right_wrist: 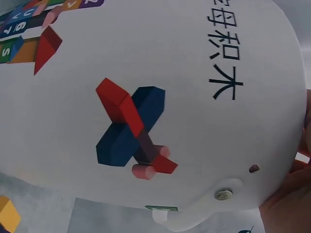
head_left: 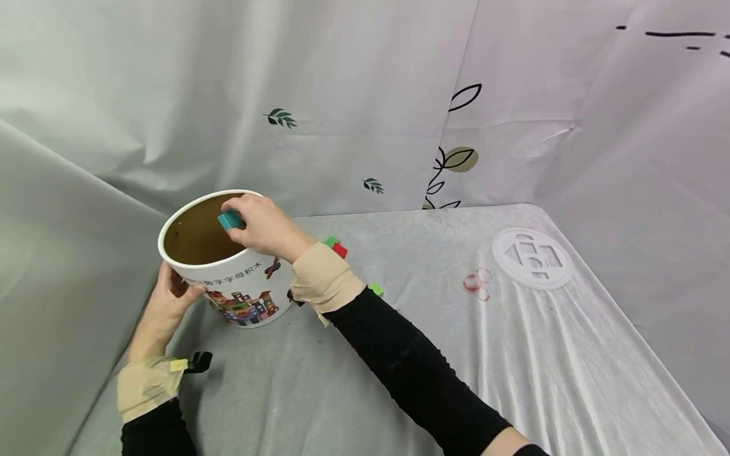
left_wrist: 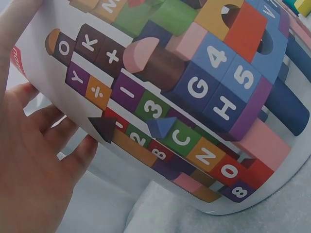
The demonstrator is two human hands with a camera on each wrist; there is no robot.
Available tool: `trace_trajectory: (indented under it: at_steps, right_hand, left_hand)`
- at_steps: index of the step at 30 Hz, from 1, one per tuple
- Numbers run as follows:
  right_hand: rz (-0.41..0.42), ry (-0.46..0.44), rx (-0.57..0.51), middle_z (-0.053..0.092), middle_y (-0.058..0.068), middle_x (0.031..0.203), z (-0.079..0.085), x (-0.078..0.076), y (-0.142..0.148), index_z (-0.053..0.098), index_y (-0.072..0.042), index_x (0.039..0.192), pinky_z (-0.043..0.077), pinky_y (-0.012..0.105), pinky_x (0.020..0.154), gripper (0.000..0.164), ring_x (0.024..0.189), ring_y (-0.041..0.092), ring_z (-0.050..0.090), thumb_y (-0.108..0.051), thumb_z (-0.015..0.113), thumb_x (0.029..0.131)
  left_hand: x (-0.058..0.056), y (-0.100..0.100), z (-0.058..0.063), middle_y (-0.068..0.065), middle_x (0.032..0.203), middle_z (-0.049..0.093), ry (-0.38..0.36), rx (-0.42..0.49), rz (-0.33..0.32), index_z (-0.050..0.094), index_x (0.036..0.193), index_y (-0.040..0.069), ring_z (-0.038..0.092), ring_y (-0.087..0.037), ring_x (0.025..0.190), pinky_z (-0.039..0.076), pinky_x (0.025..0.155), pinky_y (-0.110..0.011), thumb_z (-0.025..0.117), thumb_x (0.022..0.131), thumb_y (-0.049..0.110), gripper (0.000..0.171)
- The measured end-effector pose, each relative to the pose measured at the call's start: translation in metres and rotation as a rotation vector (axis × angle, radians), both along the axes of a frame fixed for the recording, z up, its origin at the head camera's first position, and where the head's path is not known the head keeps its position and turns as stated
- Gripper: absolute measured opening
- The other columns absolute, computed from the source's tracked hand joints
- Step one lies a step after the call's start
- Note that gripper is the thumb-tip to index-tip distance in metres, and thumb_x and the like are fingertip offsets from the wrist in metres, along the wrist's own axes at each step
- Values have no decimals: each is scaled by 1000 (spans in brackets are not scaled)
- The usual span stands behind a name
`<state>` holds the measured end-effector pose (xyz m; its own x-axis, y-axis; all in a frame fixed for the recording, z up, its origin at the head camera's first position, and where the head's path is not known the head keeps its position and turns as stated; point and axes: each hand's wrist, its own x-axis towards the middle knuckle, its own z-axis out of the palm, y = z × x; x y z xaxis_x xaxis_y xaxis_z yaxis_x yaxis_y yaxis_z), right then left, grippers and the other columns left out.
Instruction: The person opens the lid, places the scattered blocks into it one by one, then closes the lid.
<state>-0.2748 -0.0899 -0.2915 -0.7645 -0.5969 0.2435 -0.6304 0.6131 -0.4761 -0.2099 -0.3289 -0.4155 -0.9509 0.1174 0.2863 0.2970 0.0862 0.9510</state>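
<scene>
A white bucket (head_left: 245, 288) printed with toy blocks leans to the left on the table. My left hand (head_left: 165, 310) grips its left side below the rim, thumb on the front; in the left wrist view the fingers of that left hand (left_wrist: 41, 155) lie spread along the wall. Over the bucket's mouth, my right hand (head_left: 265, 225) pinches a teal block (head_left: 230, 220) between thumb and fingers. The right wrist view shows mostly the printed wall of the bucket (right_wrist: 204, 131), with part of the right hand (right_wrist: 286, 196) at its edge. The bucket's floor is hidden.
Behind my right forearm lie a green block (head_left: 331, 241), a red block (head_left: 339, 250) and a lime block (head_left: 376, 289). A white round lid with shaped holes (head_left: 533, 282) lies at right, near red rings (head_left: 472, 282). Cloth walls (head_left: 353, 152) stand behind and beside the table.
</scene>
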Motion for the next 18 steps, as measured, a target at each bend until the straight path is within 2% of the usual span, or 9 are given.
trace_trajectory:
  at_steps: [7, 12, 18]
  right_hand:
    - [-48, -31, 103, 54, -3, 130, 6, 3, -5, 52, -17, 140, 38, 14, 83, 44, 104, 6, 48, -28, 59, 97]
    - [-63, -54, 136, 54, -5, 130, 6, 3, -7, 51, -18, 141, 39, 15, 83, 45, 103, 6, 48, -29, 59, 98]
    - [-73, -50, 153, 51, -7, 138, 3, 3, -8, 50, -20, 142, 34, 16, 98, 47, 125, 5, 45, -33, 61, 97]
  left_hand:
    - [-3, 0, 1, -15, 146, 27, 20, 19, -6, 18, 156, 26, 33, -25, 126, 37, 91, -17, 67, 90, 1, 86]
    - [-2, 0, 0, -15, 147, 26, 9, 13, -3, 17, 156, 27, 31, -25, 127, 36, 91, -16, 67, 90, 1, 87]
    - [-1, 1, -1, -13, 149, 24, -4, 0, 5, 17, 156, 30, 29, -26, 128, 36, 90, -15, 67, 90, 1, 88]
